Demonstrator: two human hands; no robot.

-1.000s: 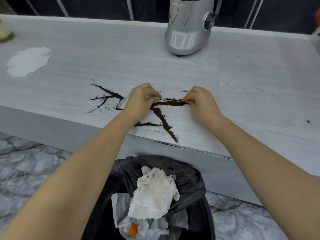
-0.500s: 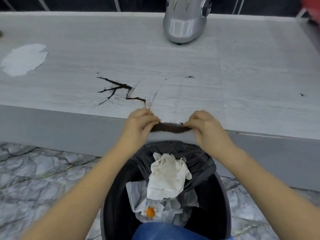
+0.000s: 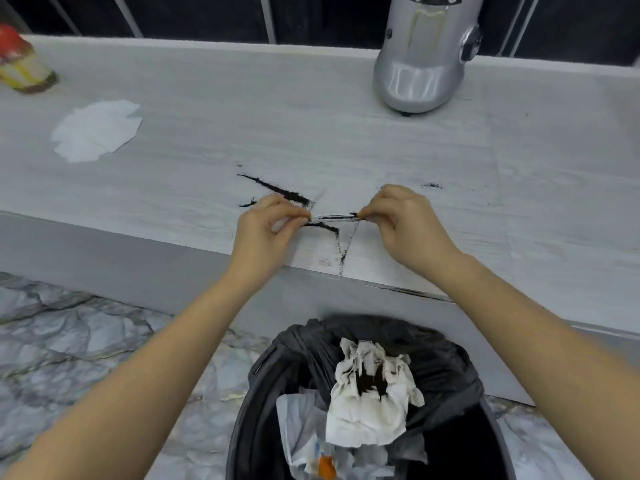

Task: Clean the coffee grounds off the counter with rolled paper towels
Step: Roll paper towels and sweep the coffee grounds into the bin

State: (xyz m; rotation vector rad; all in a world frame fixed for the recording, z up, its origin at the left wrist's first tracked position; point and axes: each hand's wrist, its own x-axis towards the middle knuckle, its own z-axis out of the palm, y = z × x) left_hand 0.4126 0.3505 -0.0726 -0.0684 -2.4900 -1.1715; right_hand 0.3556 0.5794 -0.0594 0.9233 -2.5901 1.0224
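Note:
My left hand and my right hand each pinch one end of a thin rolled paper towel, stretched between them just above the pale wood-grain counter. Dark coffee grounds lie in thin streaks behind my left hand. More streaks run under the roll and toward the counter's front edge, and a small speck sits right of my right hand. Some grounds cling along the roll.
Below the counter edge stands a black-lined trash bin holding a crumpled paper towel dusted with grounds. A flat paper towel lies at the left, a red-capped jar at the far left, and a silver machine at the back.
My hands dragged the roll and its grounds to the counter edge over the bin, then returned onto the counter. Fewer grounds remain there, and dark grounds now lie on the towel in the bin.

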